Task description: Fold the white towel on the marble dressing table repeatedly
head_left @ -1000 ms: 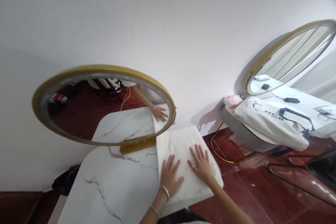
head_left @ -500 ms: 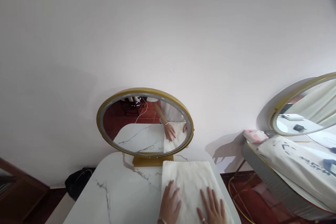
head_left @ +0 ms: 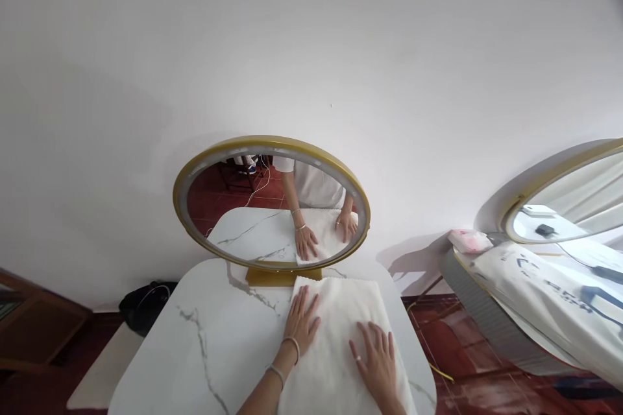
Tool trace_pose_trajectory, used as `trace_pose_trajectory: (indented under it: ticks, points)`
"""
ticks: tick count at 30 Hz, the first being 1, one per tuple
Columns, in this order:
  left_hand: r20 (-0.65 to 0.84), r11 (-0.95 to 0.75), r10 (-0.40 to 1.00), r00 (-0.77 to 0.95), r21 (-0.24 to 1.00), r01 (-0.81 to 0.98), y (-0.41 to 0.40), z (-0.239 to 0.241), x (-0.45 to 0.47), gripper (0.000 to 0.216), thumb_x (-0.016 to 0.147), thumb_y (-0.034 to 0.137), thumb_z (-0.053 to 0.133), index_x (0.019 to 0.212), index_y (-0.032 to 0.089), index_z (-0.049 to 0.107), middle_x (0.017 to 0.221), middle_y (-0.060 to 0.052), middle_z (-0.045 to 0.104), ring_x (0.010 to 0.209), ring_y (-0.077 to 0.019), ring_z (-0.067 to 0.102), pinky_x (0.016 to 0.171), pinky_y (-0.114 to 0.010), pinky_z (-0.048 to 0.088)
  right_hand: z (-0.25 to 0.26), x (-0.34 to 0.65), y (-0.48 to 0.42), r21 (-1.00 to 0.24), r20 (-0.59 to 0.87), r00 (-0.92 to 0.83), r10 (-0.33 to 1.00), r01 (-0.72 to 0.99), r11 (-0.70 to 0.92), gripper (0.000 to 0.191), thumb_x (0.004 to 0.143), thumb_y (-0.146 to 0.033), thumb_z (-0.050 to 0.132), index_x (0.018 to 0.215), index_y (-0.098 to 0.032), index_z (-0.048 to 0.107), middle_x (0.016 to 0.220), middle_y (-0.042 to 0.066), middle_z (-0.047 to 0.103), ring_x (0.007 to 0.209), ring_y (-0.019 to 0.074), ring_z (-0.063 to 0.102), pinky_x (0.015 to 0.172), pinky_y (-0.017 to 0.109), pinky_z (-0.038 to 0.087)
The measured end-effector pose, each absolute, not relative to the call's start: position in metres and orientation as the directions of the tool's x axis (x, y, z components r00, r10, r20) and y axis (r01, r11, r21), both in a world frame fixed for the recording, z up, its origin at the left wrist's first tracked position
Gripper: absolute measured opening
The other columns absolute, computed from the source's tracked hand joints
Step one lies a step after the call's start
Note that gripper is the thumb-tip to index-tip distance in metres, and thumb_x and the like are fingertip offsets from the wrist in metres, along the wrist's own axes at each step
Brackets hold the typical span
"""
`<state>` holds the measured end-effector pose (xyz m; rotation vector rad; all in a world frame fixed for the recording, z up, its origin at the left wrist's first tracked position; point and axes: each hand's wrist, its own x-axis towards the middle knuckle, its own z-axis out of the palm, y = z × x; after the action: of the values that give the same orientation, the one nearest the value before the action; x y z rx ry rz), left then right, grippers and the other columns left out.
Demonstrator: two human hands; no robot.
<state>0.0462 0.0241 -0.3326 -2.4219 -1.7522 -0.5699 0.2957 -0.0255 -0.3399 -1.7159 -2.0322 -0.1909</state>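
Note:
A white cloth (head_left: 338,343) lies spread over the right half of a marble-patterned tabletop (head_left: 165,350). My left hand (head_left: 300,324) rests flat on the cloth's left edge, fingers stretched out, with two bracelets at the wrist. Lower down, towards the cloth's right side, my right hand (head_left: 377,363) lies with its fingers spread and a ring on one of them. Behind the cloth stands an oval gold-framed mirror (head_left: 267,188) on a gold base (head_left: 277,277); both hands and the cloth are reflected in it. The cloth's near end runs out of view.
To the right, a second table (head_left: 487,318) holds a pink-and-white packet (head_left: 470,241), a printed white fabric (head_left: 530,272) and another gold-framed mirror (head_left: 559,201). A black bag (head_left: 143,308) sits left of the tabletop on a pale seat (head_left: 104,363). Behind everything rises a white wall (head_left: 311,45).
My left hand has slid further up along the cloth's left edge, and more of both forearms shows. The view has tilted down slightly. Both hands stay flat on the cloth.

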Motion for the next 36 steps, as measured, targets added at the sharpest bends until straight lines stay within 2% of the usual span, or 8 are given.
trace_pose_trajectory:
  ticks: [4, 9, 15, 20, 25, 27, 31, 36]
  points:
    - [0.346, -0.326, 0.899, 0.267, 0.123, 0.937, 0.02, -0.328, 0.019, 0.062, 0.094, 0.038, 0.043, 0.15, 0.032, 0.017, 0.16, -0.005, 0.01, 0.144, -0.0262, 0.022, 0.113, -0.043, 0.029, -0.333, 0.265, 0.01, -0.252, 0.395, -0.128, 0.91, 0.937, 0.241, 0.058, 0.093, -0.056, 0.036, 0.133, -0.018, 0.053, 0.134, 0.016, 0.052, 0.127, 0.0296, 0.046, 0.106, 0.048, 0.037]
    - [0.372, -0.246, 0.908, 0.193, 0.101, 0.964, 0.014, -0.325, -0.035, 0.065, 0.092, 0.037, 0.045, 0.15, 0.031, 0.015, 0.16, -0.006, 0.006, 0.145, -0.0264, 0.02, 0.113, -0.044, 0.029, -0.325, 0.197, 0.026, -0.184, 0.361, -0.229, 0.904, 0.933, 0.31, 0.057, 0.094, -0.046, 0.037, 0.146, -0.024, 0.037, 0.153, 0.013, 0.03, 0.142, 0.0298, 0.025, 0.112, 0.057, 0.021]
    - [0.316, -0.163, 0.941, 0.118, 0.12, 0.979, 0.013, -0.317, -0.1, 0.064, 0.091, 0.036, 0.045, 0.15, 0.03, 0.02, 0.16, -0.006, 0.012, 0.145, -0.027, 0.019, 0.113, -0.045, 0.029, -0.311, 0.126, 0.034, -0.186, 0.287, -0.353, 0.891, 0.891, 0.413, 0.063, 0.095, -0.037, 0.035, 0.152, -0.028, 0.011, 0.158, 0.01, 0.016, 0.145, 0.0293, 0.015, 0.112, 0.06, 0.013]
    - [0.279, -0.172, 0.951, 0.131, 0.128, 0.977, 0.021, -0.309, -0.129, 0.058, 0.092, 0.034, 0.041, 0.148, 0.028, 0.027, 0.159, -0.007, 0.016, 0.145, -0.0278, 0.02, 0.112, -0.047, 0.03, -0.312, 0.093, 0.045, -0.192, 0.276, -0.365, 0.889, 0.885, 0.423, 0.064, 0.095, -0.04, 0.037, 0.152, -0.03, 0.009, 0.159, 0.009, 0.013, 0.146, 0.0292, 0.011, 0.113, 0.058, 0.008]
    - [0.309, -0.169, 0.945, 0.104, 0.19, 0.967, -0.004, -0.315, -0.081, 0.06, 0.092, 0.016, 0.034, 0.15, 0.028, 0.021, 0.159, -0.006, 0.019, 0.145, -0.0268, 0.019, 0.114, -0.048, 0.028, -0.312, 0.111, 0.039, -0.169, 0.232, -0.329, 0.916, 0.913, 0.371, 0.06, 0.096, -0.04, 0.035, 0.151, -0.035, 0.013, 0.159, 0.005, 0.016, 0.146, 0.0264, 0.013, 0.113, 0.059, 0.006]
    - [0.302, -0.224, 0.942, 0.15, 0.227, 0.948, -0.032, -0.32, -0.049, 0.061, 0.092, 0.021, 0.037, 0.15, 0.031, 0.02, 0.159, -0.005, 0.017, 0.145, -0.0288, 0.019, 0.114, -0.051, 0.026, -0.312, 0.13, 0.032, -0.153, 0.215, -0.269, 0.939, 0.94, 0.304, 0.058, 0.095, -0.041, 0.035, 0.15, -0.033, 0.018, 0.158, 0.005, 0.017, 0.146, 0.0262, 0.013, 0.113, 0.058, 0.007]
    - [0.246, -0.413, 0.901, 0.358, 0.235, 0.88, -0.091, -0.328, -0.017, 0.072, 0.088, 0.05, 0.047, 0.151, 0.03, 0.017, 0.158, -0.008, 0.02, 0.142, -0.0336, 0.025, 0.112, -0.059, 0.02, -0.314, 0.16, 0.019, -0.125, 0.23, -0.181, 0.956, 0.969, 0.214, 0.058, 0.095, -0.044, 0.035, 0.15, -0.027, 0.026, 0.158, 0.008, 0.018, 0.146, 0.0258, 0.013, 0.114, 0.054, 0.011]
    - [0.195, -0.458, 0.883, 0.426, 0.167, 0.873, -0.116, -0.329, -0.046, 0.076, 0.084, 0.056, 0.049, 0.15, 0.034, 0.019, 0.155, -0.008, 0.028, 0.138, -0.0332, 0.033, 0.11, -0.056, 0.022, -0.315, 0.147, 0.005, -0.123, 0.263, -0.204, 0.943, 0.962, 0.243, 0.059, 0.096, -0.042, 0.034, 0.151, -0.029, 0.02, 0.159, 0.008, 0.015, 0.146, 0.0273, 0.012, 0.113, 0.058, 0.01]
